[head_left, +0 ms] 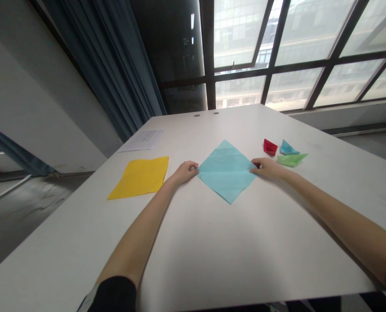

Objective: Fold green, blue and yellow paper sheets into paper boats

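Observation:
A light blue square sheet of paper [227,173] lies on the white table, turned so its corners point away, toward me and to both sides. Faint creases run across it from side to side. My left hand [185,172] pinches the left corner between thumb and fingers. At the opposite side, my right hand [266,167] is closed on the right corner. Just beyond my right hand sit three small folded paper shapes: a red one [270,147], a blue one [288,147] and a green one [292,160].
A yellow sheet [141,177] lies left of my left forearm. Farther back is a white printed page [142,141]. The white table [206,242] reaches toward the windows, with two round grommets [197,115] near its far edge. A blue curtain [111,65] hangs at the left.

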Available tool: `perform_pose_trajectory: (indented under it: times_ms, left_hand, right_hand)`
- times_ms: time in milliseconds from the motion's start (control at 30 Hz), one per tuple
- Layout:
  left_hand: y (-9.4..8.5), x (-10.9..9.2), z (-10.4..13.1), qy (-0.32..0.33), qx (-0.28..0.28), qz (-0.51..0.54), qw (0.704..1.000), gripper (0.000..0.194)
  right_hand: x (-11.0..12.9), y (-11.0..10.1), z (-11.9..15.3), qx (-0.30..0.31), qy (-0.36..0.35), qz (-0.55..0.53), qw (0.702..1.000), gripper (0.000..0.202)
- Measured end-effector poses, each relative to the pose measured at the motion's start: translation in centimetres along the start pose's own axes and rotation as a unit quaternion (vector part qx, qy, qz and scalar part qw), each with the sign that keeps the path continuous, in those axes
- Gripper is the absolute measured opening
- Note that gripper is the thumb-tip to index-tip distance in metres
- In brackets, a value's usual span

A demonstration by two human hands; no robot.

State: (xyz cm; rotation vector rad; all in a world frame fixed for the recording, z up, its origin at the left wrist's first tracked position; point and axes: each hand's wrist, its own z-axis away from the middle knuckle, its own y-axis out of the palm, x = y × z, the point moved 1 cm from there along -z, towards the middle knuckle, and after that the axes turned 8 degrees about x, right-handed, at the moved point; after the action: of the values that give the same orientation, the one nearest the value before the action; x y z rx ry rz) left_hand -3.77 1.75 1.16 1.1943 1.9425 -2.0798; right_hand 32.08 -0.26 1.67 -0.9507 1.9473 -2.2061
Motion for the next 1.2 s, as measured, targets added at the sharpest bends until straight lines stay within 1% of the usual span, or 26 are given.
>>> perform_pose_trajectory:
  times_ms: [167,267,467,600,700,800,933,1000,1033,1133,1200]
  left_hand:
    - [0.0,0.3,0.0,-0.003,-0.020,-0.011,1.000,0.019]
    - [0.0,0.4,0.0,-0.003,-0.025,-0.011,1.000,0.020]
    - [-0.4,-0.1,0.3,0.013,-0.028,-0.008,0.999,0.018]
    - [-0.6,-0.4,0.5,0.014,-0.010,-0.028,0.999,0.021]
    - [-0.6,-0.5,0.5,0.022,-0.005,-0.046,0.999,0.026]
    - [-0.6,-0.9,0.4,0.035,-0.010,-0.067,0.997,0.028]
    - [-0.5,-2.4,0.3,0.033,-0.012,-0.148,0.988,0.020]
    - [-0.3,-3.6,0.3,0.031,-0.025,-0.196,0.980,0.017]
    - [-0.1,-4.3,0.2,0.042,-0.023,-0.214,0.976,0.018]
    - [0.9,-6.3,0.0,0.073,0.006,-0.236,0.969,0.019]
    - [1.8,-7.3,0.0,0.077,0.036,-0.236,0.968,0.026]
  right_hand:
    - [0.2,-0.1,0.1,-0.040,-0.030,0.009,0.999,0.020]
    - [0.1,0.0,0.1,-0.043,-0.053,0.011,0.998,0.020]
    - [0.5,-0.2,0.3,-0.010,-0.078,0.020,0.997,0.027]
    - [0.8,-0.4,0.4,0.023,-0.082,0.041,0.996,0.034]
    - [0.8,-0.5,0.4,0.034,-0.104,0.082,0.991,0.040]
    - [1.0,-0.6,0.4,0.027,-0.114,0.146,0.982,0.042]
    - [2.5,-0.5,0.4,0.007,-0.097,0.220,0.971,0.028]
    - [3.6,-0.3,0.4,-0.009,-0.088,0.233,0.969,0.025]
    - [4.2,-0.1,0.4,-0.011,-0.089,0.233,0.968,0.025]
    - [5.8,0.6,0.5,-0.012,-0.098,0.229,0.969,0.026]
    - [6.6,1.1,0.5,-0.004,-0.103,0.222,0.970,0.027]
